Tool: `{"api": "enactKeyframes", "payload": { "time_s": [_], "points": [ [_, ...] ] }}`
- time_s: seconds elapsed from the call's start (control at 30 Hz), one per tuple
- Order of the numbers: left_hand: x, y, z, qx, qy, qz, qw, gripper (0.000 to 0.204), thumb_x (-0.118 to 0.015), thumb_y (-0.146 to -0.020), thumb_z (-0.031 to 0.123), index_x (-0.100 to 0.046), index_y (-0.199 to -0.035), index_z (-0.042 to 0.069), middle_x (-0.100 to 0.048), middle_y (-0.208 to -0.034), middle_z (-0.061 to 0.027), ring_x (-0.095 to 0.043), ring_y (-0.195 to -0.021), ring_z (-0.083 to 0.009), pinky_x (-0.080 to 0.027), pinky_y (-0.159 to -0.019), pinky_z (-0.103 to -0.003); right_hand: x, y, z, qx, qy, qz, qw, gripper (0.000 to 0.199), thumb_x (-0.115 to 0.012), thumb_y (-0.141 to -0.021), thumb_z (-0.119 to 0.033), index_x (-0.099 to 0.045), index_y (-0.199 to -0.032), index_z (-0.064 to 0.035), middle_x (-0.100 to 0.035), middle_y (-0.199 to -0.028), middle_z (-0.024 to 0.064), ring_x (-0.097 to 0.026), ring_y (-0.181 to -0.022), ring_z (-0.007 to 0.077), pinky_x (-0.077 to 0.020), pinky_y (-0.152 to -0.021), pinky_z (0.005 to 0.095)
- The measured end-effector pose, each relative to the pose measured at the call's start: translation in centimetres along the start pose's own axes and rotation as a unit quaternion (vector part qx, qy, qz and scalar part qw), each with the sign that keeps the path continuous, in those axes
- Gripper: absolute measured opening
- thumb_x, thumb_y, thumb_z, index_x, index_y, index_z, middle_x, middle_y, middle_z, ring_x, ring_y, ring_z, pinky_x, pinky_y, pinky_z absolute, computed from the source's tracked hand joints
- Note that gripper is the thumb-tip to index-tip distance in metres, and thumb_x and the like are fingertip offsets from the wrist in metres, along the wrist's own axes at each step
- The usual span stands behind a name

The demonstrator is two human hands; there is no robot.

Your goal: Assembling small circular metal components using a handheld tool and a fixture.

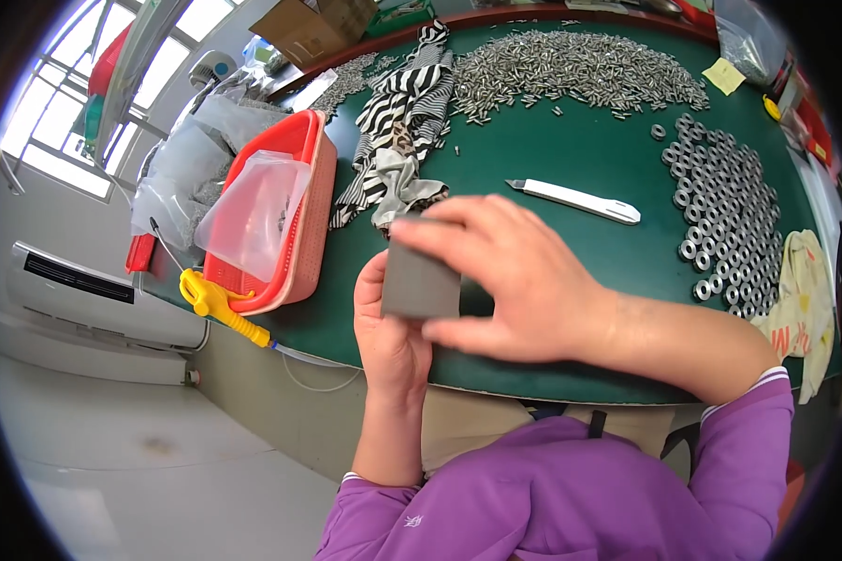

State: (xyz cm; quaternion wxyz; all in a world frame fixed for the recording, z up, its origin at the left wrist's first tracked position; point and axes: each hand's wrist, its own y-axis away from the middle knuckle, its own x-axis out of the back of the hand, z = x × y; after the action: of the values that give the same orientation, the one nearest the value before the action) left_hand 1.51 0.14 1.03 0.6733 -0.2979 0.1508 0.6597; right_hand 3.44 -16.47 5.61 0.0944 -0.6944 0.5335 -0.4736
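Observation:
A dark grey, flat-faced block [421,280] is held up over the front edge of the green table. My left hand [388,341] is closed on it from below and behind, with part of its fingers hidden by the block. My right hand [533,280] reaches across from the right, its fingers over the block's top and its thumb near the lower corner. Past my right hand lies a white utility knife [578,200] with its blade out, pointing left. Whatever sits behind the block cannot be made out.
Striped cloths [393,131] lie beyond my hands. A red plastic basket [320,206] with clear bags stands left, a yellow air gun [220,304] by it. Small metal pins [571,70] are heaped at the back; metal rings [720,206] and a cloth glove [803,299] lie right.

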Motion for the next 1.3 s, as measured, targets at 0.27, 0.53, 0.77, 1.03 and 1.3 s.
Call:
{"api": "enactKeyframes", "payload": {
  "time_s": [0.27,0.53,0.77,1.03,1.3],
  "points": [
    [-0.2,-0.4,-0.2,0.014,0.027,-0.024,0.999,0.057,-0.061,-0.085,0.01,-0.031,-0.133,0.007,-0.052,-0.117,-0.0081,-0.053,-0.107,-0.0194,-0.045,-0.093,-0.033,-0.4,0.1,0.5,-0.009,0.005,0.023,1.0,0.064,-0.071,-0.066,-0.029,-0.048,-0.123,-0.0084,-0.049,-0.113,0.0151,-0.048,-0.104,0.0326,-0.0402,-0.088,0.0407],
    [-0.7,-0.5,0.0,0.01,-0.016,-0.034,0.999,0.058,-0.059,-0.086,0.009,-0.027,-0.134,0.004,-0.049,-0.12,-0.0107,-0.051,-0.111,-0.0213,-0.043,-0.096,-0.036,-0.1,-0.2,1.4,-0.016,0.026,0.044,0.999,0.063,-0.072,-0.066,-0.028,-0.05,-0.122,-0.0098,-0.05,-0.11,0.0136,-0.049,-0.101,0.0309,-0.0398,-0.087,0.0412],
    [0.2,-0.7,-0.1,0.004,-0.023,-0.068,0.997,0.059,-0.06,-0.086,0.008,-0.026,-0.135,0.004,-0.056,-0.11,-0.0083,-0.053,-0.086,-0.0131,-0.044,-0.074,-0.024,1.0,-0.6,3.3,-0.047,0.121,0.076,0.989,0.061,-0.072,-0.065,-0.028,-0.052,-0.12,-0.0079,-0.052,-0.107,0.0136,-0.049,-0.1,0.0302,-0.0406,-0.086,0.0397],
    [-1.2,0.0,0.3,0.04,-0.029,0.029,0.998,0.046,-0.044,-0.094,0.027,-0.031,-0.134,0.008,-0.049,-0.12,-0.0114,-0.054,-0.108,-0.0228,-0.049,-0.088,-0.035,-0.2,0.3,-0.7,0.044,0.002,-0.016,0.999,0.065,-0.072,-0.066,-0.03,-0.049,-0.123,-0.0102,-0.049,-0.111,0.0134,-0.048,-0.104,0.0305,-0.0394,-0.088,0.0411],
    [0.1,-0.7,0.1,0.033,-0.019,-0.048,0.998,0.058,-0.058,-0.087,0.006,-0.028,-0.136,0.003,-0.054,-0.108,-0.008,-0.053,-0.083,-0.0119,-0.045,-0.07,-0.023,1.1,-0.7,3.2,-0.073,0.072,0.08,0.992,0.06,-0.072,-0.066,-0.026,-0.053,-0.12,-0.0094,-0.052,-0.109,0.0121,-0.049,-0.102,0.0295,-0.0411,-0.089,0.0393]
  ]
}}
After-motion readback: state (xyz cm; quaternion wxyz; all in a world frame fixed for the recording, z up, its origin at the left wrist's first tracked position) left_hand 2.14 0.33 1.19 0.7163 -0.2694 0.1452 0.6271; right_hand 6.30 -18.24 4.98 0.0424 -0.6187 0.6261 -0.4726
